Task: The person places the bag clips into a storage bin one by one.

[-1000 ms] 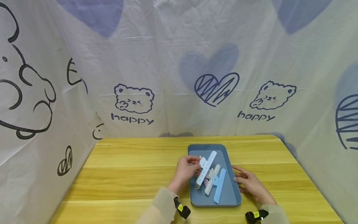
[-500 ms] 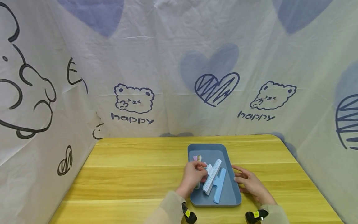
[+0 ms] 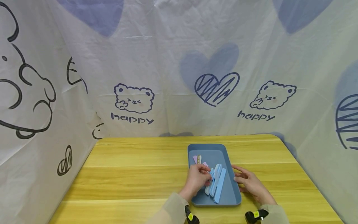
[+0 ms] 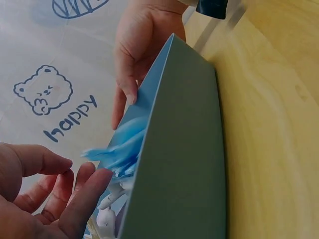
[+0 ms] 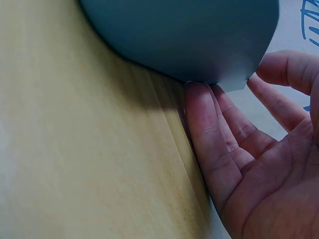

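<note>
A grey-blue tray [image 3: 212, 154] holds several long-bar clips. My left hand [image 3: 197, 179] is over its left side, thumb and index finger apart beside a pale blue clip [image 3: 214, 183]. In the left wrist view that clip [image 4: 122, 147] is blurred, its tip just past my fingertips. It lies alongside another blue clip [image 3: 221, 186], partly covering a white clip [image 3: 207, 191]. Pink-purple pieces [image 3: 195, 159] and a white-and-gold piece [image 3: 199, 159] sit farther back, partly hidden by my hand. My right hand [image 3: 251, 183] touches the tray's right wall with extended fingers, thumb at the rim.
The tray rests on a yellow wood-grain table [image 3: 134, 174]. White cloth [image 3: 173, 77] with printed hearts and bears hangs behind and at both sides. A black strap with a small device [image 3: 255, 215] is worn at each wrist.
My left hand has moved right and toward me, carrying the pale blue clip from the tray's left side to beside the other blue clip, then parting its fingers. The right hand stays put.
</note>
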The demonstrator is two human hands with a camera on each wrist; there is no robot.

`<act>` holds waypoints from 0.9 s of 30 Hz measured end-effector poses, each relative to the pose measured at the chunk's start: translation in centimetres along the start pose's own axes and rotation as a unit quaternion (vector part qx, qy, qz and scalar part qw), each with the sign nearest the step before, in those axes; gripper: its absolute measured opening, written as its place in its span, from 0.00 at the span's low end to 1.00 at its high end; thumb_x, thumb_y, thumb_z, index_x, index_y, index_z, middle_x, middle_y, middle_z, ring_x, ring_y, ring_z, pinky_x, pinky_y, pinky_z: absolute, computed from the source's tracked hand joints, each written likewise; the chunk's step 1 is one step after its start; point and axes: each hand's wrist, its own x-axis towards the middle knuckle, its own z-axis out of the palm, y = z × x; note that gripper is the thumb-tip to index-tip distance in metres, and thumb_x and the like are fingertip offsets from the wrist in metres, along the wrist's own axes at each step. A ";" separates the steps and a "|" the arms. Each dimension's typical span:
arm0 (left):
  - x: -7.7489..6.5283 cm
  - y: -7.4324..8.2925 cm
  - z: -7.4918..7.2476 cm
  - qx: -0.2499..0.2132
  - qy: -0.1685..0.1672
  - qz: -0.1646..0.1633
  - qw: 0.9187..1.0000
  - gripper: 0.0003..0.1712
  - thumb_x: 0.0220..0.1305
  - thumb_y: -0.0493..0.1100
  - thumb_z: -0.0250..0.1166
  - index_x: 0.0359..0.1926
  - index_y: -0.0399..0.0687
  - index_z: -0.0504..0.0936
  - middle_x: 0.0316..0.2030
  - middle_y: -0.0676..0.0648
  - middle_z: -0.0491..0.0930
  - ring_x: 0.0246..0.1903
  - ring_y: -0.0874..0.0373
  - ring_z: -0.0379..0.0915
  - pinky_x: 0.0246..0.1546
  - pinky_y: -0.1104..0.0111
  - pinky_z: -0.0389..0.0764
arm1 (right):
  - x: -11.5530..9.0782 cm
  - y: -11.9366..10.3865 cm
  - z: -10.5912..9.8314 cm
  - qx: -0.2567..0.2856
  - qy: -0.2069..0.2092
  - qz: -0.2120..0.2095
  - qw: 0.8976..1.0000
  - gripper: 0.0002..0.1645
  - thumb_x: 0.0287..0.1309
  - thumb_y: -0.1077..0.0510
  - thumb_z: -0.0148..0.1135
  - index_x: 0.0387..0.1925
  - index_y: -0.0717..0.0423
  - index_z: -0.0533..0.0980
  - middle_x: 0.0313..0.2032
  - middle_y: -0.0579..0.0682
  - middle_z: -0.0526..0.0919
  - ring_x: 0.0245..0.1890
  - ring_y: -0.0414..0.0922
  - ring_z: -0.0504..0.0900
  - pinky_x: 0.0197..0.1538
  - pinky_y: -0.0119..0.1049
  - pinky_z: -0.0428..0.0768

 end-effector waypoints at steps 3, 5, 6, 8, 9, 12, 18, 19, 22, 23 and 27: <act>-0.2 0.1 -0.1 -0.014 -0.008 0.001 1.000 0.11 0.50 0.21 0.63 0.36 0.31 0.81 0.24 0.46 0.74 0.22 0.56 0.79 0.23 0.61 0.84 | 0.0 0.0 0.1 0.000 0.001 0.000 1.000 0.33 0.67 0.65 0.56 0.72 0.53 0.63 0.59 0.66 0.71 0.46 0.51 0.80 0.41 0.48 0.84; -0.4 0.1 -0.2 -0.016 -0.012 0.001 1.000 0.11 0.51 0.22 0.63 0.37 0.31 0.80 0.24 0.46 0.74 0.23 0.56 0.79 0.23 0.61 0.84 | 0.1 -0.1 0.1 0.000 0.005 0.001 1.000 0.33 0.67 0.65 0.56 0.72 0.53 0.63 0.59 0.66 0.72 0.46 0.51 0.80 0.41 0.48 0.84; -0.4 0.1 -0.3 -0.016 -0.014 0.001 1.000 0.11 0.51 0.22 0.63 0.37 0.31 0.80 0.25 0.46 0.74 0.23 0.56 0.79 0.23 0.62 0.84 | 0.1 -0.1 0.2 -0.003 0.004 0.000 1.000 0.33 0.66 0.65 0.56 0.72 0.54 0.63 0.59 0.67 0.71 0.46 0.51 0.80 0.40 0.47 0.83; -0.5 0.2 -0.5 -0.011 -0.020 -0.001 1.000 0.10 0.53 0.23 0.63 0.38 0.31 0.80 0.25 0.46 0.74 0.23 0.56 0.79 0.23 0.63 0.84 | 0.0 -0.1 0.2 -0.010 0.004 -0.001 1.000 0.34 0.66 0.65 0.57 0.72 0.54 0.63 0.59 0.67 0.70 0.46 0.51 0.80 0.40 0.47 0.83; -0.6 0.2 -0.5 -0.006 -0.023 -0.002 1.000 0.10 0.53 0.23 0.63 0.39 0.32 0.80 0.26 0.46 0.74 0.23 0.56 0.79 0.23 0.64 0.84 | 0.0 -0.1 0.2 -0.011 0.007 0.001 1.000 0.34 0.66 0.65 0.57 0.72 0.54 0.63 0.59 0.67 0.71 0.46 0.51 0.80 0.40 0.47 0.83; -0.7 0.5 -0.9 0.013 -0.027 -0.001 1.000 0.10 0.55 0.24 0.63 0.39 0.34 0.80 0.27 0.46 0.74 0.23 0.55 0.78 0.24 0.63 0.84 | 0.0 -0.1 0.2 -0.017 0.006 0.002 1.000 0.34 0.66 0.64 0.57 0.72 0.54 0.63 0.59 0.67 0.70 0.46 0.51 0.79 0.40 0.47 0.83; -0.9 1.1 -2.0 0.075 -0.031 0.035 0.996 0.09 0.56 0.29 0.65 0.41 0.35 0.81 0.28 0.49 0.74 0.23 0.57 0.75 0.25 0.66 0.81 | 0.0 -0.2 0.2 -0.025 0.008 0.002 1.000 0.33 0.66 0.64 0.57 0.72 0.54 0.63 0.59 0.67 0.71 0.46 0.51 0.79 0.40 0.46 0.82; -0.9 1.1 -2.3 0.083 -0.032 0.043 0.995 0.10 0.57 0.30 0.65 0.41 0.34 0.81 0.28 0.49 0.74 0.23 0.59 0.75 0.24 0.68 0.80 | 0.0 -0.1 0.2 -0.027 0.009 0.001 1.000 0.33 0.66 0.64 0.57 0.71 0.54 0.63 0.59 0.67 0.71 0.46 0.51 0.80 0.39 0.46 0.82; -1.0 1.3 -3.0 0.098 -0.029 0.058 0.993 0.10 0.58 0.31 0.66 0.43 0.35 0.81 0.30 0.50 0.75 0.24 0.62 0.72 0.24 0.72 0.77 | -0.1 -0.2 0.2 -0.029 0.010 0.001 1.000 0.33 0.66 0.64 0.57 0.71 0.54 0.64 0.59 0.67 0.71 0.46 0.51 0.80 0.39 0.46 0.82; -1.0 1.3 -3.2 0.103 -0.027 0.063 0.992 0.10 0.59 0.31 0.66 0.43 0.36 0.82 0.30 0.50 0.75 0.25 0.62 0.72 0.24 0.72 0.76 | -0.1 -0.2 0.2 -0.030 0.012 0.001 0.999 0.33 0.66 0.64 0.57 0.71 0.54 0.64 0.59 0.67 0.72 0.46 0.51 0.80 0.39 0.46 0.82; -1.0 1.4 -4.1 0.115 -0.023 0.073 0.990 0.11 0.59 0.32 0.66 0.44 0.37 0.82 0.31 0.50 0.76 0.26 0.60 0.73 0.26 0.71 0.77 | -0.1 -0.2 0.3 -0.036 0.013 0.005 0.999 0.33 0.67 0.63 0.57 0.71 0.53 0.64 0.59 0.67 0.71 0.46 0.51 0.79 0.39 0.46 0.82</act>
